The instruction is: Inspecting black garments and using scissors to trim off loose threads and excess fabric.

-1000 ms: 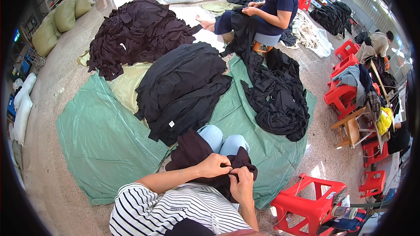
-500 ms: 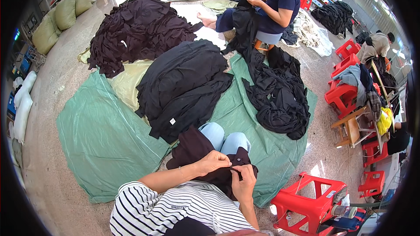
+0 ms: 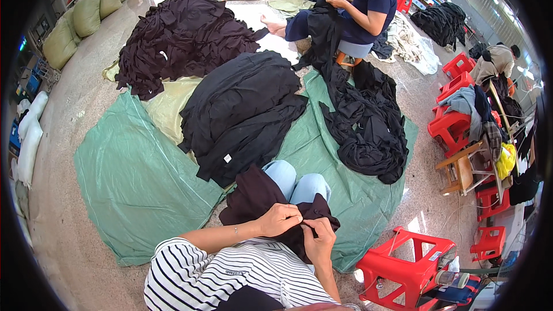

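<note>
A dark maroon button-front garment [image 3: 250, 198] lies across my lap, over my light-blue jeans [image 3: 311, 186]. My left hand [image 3: 280, 219] pinches its edge with thumb and fingertips. Right beside it, nearly touching, my right hand [image 3: 318, 238] grips the same edge, its fingers bent around the cloth. Whatever small part sits between the fingertips is hidden. Just beyond my knees is a heap of black garments [image 3: 242, 109] with a small white label on it.
Green plastic sheeting [image 3: 138, 181] spreads under the heaps. Farther back rises a maroon garment pile [image 3: 178, 40]; a tangled black pile [image 3: 371, 129] lies to the right. Another person [image 3: 368, 8] sits beyond it, handling black cloth. A red stool [image 3: 400, 268] stands close on my right.
My hands have shifted slightly on the garment's edge, the left one a little leftward. A button that showed plainly between them is now harder to see.
</note>
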{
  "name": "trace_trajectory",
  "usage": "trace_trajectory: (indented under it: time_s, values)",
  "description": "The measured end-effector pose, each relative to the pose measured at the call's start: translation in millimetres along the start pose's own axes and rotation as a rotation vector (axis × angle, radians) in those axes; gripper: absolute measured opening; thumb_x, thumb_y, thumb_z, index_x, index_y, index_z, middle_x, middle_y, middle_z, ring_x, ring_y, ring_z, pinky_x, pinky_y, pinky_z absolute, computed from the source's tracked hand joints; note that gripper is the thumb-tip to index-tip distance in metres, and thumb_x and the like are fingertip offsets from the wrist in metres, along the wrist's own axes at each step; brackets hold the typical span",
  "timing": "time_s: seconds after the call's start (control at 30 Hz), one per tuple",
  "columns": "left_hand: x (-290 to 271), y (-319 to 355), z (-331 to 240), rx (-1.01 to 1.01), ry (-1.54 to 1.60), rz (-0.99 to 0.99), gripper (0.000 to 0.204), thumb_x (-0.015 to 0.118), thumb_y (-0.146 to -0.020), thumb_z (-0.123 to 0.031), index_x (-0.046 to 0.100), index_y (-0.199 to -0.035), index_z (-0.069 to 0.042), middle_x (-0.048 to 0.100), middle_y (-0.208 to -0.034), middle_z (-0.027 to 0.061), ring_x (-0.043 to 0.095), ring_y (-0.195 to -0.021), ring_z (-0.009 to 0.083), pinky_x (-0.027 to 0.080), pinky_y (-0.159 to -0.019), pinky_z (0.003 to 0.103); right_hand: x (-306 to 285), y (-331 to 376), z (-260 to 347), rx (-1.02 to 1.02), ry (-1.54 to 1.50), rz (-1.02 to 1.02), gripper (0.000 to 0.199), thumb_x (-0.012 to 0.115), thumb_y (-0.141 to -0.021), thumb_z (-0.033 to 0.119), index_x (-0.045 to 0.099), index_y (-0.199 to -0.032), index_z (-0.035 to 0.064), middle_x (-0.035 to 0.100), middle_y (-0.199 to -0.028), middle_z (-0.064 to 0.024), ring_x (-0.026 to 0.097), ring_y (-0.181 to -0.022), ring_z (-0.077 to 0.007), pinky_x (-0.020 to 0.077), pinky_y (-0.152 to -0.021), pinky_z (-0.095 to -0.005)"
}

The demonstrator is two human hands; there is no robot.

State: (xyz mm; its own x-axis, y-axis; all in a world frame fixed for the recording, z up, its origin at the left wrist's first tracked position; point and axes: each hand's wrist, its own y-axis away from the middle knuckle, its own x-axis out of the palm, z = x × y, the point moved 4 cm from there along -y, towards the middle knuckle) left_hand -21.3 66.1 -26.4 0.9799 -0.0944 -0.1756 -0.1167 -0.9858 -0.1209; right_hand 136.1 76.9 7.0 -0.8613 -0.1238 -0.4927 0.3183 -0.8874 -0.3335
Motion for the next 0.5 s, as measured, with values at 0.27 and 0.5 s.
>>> trace_trajectory:
  time_s: [0.27, 0.5]
  values:
    - [6.0, 3.7, 19.2, -0.219, 0.094, 0.149, 0.017, 0.056, -0.094, -0.012, 0.061, -0.089, 0.004, 0.057, -0.071, 0.0107, 0.052, -0.066, 0.0142, 0.044, -0.062, 0.029, 1.7, 0.3, 0.8, -0.053, 0.000, -0.019, 0.020, 0.073, -0.068, -0.009, 0.068, -0.085, 0.0001, 0.063, -0.079, -0.0101, 0.062, -0.071, -0.0230, 0.0494, -0.066, -0.0309]
    - [11.1, 10.9, 16.8, -0.093, -0.011, 0.065, 0.022, 0.054, -0.097, -0.017, 0.058, -0.089, 0.004, 0.052, -0.072, 0.0125, 0.051, -0.065, 0.0234, 0.043, -0.062, 0.034, 2.9, -1.6, -0.5, -0.009, -0.018, 0.042, 0.018, 0.072, -0.069, -0.008, 0.067, -0.084, -0.0004, 0.063, -0.079, -0.0107, 0.062, -0.071, -0.0236, 0.0495, -0.066, -0.0309]
